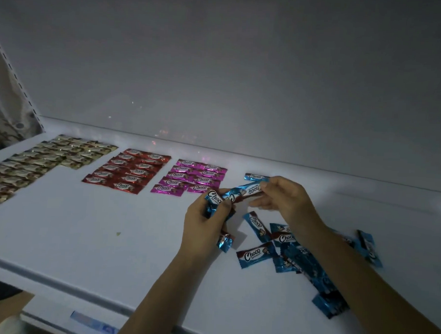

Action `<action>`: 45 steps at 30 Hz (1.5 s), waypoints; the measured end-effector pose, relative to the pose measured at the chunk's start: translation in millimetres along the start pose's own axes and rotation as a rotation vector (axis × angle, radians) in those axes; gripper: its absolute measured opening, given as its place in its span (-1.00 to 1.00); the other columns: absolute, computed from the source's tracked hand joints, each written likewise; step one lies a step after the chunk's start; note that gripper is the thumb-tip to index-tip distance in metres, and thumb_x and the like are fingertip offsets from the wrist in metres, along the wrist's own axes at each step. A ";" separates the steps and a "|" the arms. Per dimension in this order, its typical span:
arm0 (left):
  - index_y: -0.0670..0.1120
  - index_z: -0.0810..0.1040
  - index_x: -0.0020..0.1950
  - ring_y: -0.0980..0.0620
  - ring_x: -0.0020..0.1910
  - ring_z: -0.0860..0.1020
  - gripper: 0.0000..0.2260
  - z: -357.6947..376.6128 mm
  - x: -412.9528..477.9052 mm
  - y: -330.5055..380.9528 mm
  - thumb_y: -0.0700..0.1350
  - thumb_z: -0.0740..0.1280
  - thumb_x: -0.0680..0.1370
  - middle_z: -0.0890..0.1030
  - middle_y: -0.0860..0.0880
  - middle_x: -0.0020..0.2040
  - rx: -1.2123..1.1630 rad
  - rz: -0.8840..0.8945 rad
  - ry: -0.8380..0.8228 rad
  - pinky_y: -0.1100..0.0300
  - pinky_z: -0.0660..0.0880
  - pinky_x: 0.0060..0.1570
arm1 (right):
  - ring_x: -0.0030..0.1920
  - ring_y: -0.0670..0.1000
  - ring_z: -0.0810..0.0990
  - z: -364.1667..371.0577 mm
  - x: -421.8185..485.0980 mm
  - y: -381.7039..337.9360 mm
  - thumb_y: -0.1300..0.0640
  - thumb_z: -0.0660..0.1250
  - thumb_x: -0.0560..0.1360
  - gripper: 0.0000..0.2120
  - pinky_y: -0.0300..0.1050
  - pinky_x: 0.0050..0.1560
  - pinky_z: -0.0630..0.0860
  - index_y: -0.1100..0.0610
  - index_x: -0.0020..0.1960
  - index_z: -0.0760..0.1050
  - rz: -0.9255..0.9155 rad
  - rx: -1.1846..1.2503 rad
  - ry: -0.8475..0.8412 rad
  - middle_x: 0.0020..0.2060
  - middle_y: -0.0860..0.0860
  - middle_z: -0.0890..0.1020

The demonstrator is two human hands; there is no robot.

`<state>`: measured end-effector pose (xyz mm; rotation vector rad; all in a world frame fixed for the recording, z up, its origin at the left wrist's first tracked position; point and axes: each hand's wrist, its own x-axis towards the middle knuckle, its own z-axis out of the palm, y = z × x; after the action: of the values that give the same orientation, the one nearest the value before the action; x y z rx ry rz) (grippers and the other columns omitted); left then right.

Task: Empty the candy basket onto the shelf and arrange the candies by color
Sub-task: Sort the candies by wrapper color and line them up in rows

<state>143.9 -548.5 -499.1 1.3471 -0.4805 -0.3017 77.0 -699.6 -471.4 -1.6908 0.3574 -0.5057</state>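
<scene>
On the white shelf [110, 237] lie sorted blocks of candies: gold ones [37, 162] at the left, red ones [127, 170] beside them, pink ones [192, 177] in the middle. A single blue candy [255, 177] lies flat to the right of the pink block. My left hand [205, 224] grips a bunch of blue candies [216, 200]. My right hand [282, 198] pinches one blue candy [250, 189] by its right end, just above the shelf. A loose heap of blue candies [298, 258] lies under my right forearm.
The shelf's back wall [243, 79] rises close behind the candy rows. A slotted upright [18, 82] stands at the left edge. The shelf's front edge carries a price-label strip [93, 324]. A small green scrap [118, 233] lies on the shelf.
</scene>
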 end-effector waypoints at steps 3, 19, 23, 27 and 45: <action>0.01 0.58 -0.02 0.20 -0.23 0.62 -0.88 1.8 -0.6 0.1 -0.17 0.29 0.60 0.67 0.08 -0.21 0.012 -0.035 0.020 0.35 0.51 -0.30 | -0.32 -0.05 0.65 -11.6 -2.7 0.0 0.20 0.23 0.58 -0.85 -0.11 -0.16 0.55 0.16 -0.11 0.54 -0.050 -0.010 0.086 -0.32 0.01 0.68; 0.08 0.57 -0.02 0.26 -0.24 0.59 -0.88 2.8 -4.7 -0.1 -0.13 0.29 0.60 0.63 0.07 -0.17 0.162 0.013 0.005 0.36 0.48 -0.31 | -0.03 0.07 0.55 -55.7 12.4 33.4 0.20 0.15 0.62 -0.70 0.02 0.01 0.53 0.09 0.30 0.49 -0.247 -0.789 0.131 0.00 0.10 0.57; 0.09 0.57 -0.02 0.25 -0.24 0.59 -0.88 3.3 -5.4 -0.7 -0.12 0.29 0.60 0.63 0.06 -0.16 0.162 0.010 0.019 0.37 0.47 -0.33 | 0.02 0.02 0.53 -57.5 7.2 34.7 -0.04 0.28 0.55 -0.70 -0.04 0.12 0.33 0.04 0.24 0.49 -0.208 -1.011 0.145 -0.01 -0.01 0.57; -0.05 0.56 -0.02 0.13 -0.17 0.57 -0.93 4.0 -6.9 -2.0 -0.11 0.28 0.60 0.62 -0.01 -0.12 0.181 0.062 0.137 0.38 0.49 -0.31 | 0.07 0.00 0.48 -55.0 6.8 34.7 -0.14 0.28 0.52 -0.71 -0.09 0.08 0.22 -0.04 0.17 0.56 -0.132 -1.255 0.059 0.01 -0.03 0.57; 0.01 0.59 -0.04 0.12 -0.19 0.66 -0.88 38.7 14.7 -12.7 -0.19 0.29 0.59 0.67 0.04 -0.16 0.145 0.018 -0.065 0.13 0.63 -0.20 | -0.25 0.08 0.58 -63.2 14.7 45.6 0.00 0.26 0.52 -0.74 -0.11 -0.23 0.47 0.16 -0.04 0.62 -0.398 -1.188 0.067 -0.22 0.06 0.64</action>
<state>138.2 -591.2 -503.5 1.4761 -0.5776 -0.3013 58.9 -768.6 -505.9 -2.9357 0.3981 -0.7028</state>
